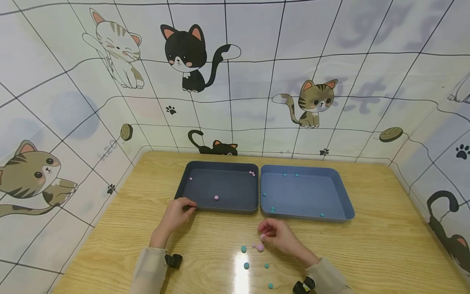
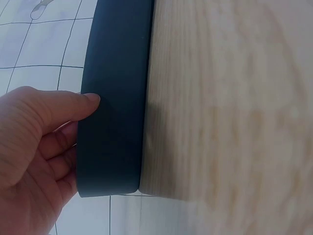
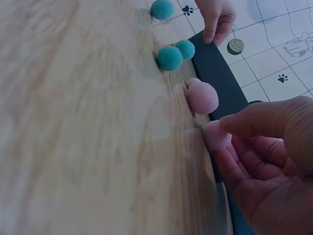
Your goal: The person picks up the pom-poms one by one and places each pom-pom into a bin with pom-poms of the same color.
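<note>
My left hand (image 1: 178,215) grips the front wall of the dark grey tray (image 1: 235,188) near its left corner. In the left wrist view, the thumb (image 2: 88,105) presses the wall's outer face and the other fingers curl behind it. Between thumb and fingertips, my right hand (image 1: 280,237) pinches a pink pompom (image 3: 216,135) in front of the two trays. Just beside that hand, a larger pink pompom (image 1: 260,247) and a tiny pink one (image 1: 253,246) lie on the table. Several teal pompoms (image 1: 246,266) are scattered nearer to me.
A blue tray (image 1: 304,196) stands right of the dark one, with several teal pompoms (image 1: 322,215) inside. The dark tray holds several pink pompoms (image 1: 216,197). Behind the wooden table (image 1: 374,237) hangs a cat-printed cloth (image 1: 253,81).
</note>
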Tool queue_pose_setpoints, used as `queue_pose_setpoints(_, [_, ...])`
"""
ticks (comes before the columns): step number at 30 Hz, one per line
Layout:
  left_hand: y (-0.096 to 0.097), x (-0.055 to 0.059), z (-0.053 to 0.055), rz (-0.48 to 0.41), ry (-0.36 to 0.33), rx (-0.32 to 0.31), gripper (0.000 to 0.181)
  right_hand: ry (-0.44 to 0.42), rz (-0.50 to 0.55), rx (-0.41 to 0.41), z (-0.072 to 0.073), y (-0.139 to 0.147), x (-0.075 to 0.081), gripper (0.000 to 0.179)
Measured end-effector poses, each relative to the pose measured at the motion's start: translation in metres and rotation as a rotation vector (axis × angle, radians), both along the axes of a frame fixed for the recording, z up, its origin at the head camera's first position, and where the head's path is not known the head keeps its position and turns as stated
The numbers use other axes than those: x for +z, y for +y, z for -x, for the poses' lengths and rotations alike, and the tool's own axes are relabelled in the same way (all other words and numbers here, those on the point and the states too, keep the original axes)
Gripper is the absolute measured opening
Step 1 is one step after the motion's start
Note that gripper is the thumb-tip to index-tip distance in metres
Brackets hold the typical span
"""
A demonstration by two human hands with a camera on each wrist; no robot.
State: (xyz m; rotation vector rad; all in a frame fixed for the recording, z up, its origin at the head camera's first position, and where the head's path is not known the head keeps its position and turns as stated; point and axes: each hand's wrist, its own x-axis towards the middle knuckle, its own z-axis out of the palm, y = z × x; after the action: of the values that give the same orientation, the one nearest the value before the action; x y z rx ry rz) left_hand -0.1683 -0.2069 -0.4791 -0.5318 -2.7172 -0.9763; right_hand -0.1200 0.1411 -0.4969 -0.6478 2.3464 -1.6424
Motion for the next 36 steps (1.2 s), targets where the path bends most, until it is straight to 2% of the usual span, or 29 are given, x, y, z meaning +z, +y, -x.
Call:
queue_pose_setpoints(10, [0.0, 0.0, -0.001, -0.003, 0.005, -0.001, 0.009, 0.021, -0.044, 0.028, 0.0, -0.001, -0.001, 0.018])
queue_pose_setpoints(18, [0.0, 0.0, 0.0, 0.004, -0.001, -0.002, 0.009, 0.006, -0.052, -0.011, 0.0, -0.001, 0.0, 0.014])
queue_pose_setpoints(21, [0.0, 0.001, 0.0, 0.001, -0.002, -0.002, 0.009, 0.008, -0.034, -0.012, 0.001, -0.002, 0.004, 0.013])
queue_pose_setpoints(28, [0.0, 0.0, 0.0, 0.003, -0.008, 0.006, 0.009, 0.077, 0.021, 0.017, 0.006, -0.01, 0.02, 0.015])
queue_pose_setpoints(36, [-0.001, -0.001, 0.001, 0.007, -0.003, 0.003, 0.01, 0.066, 0.054, 0.026, 0.019, -0.022, 0.034, 0.016])
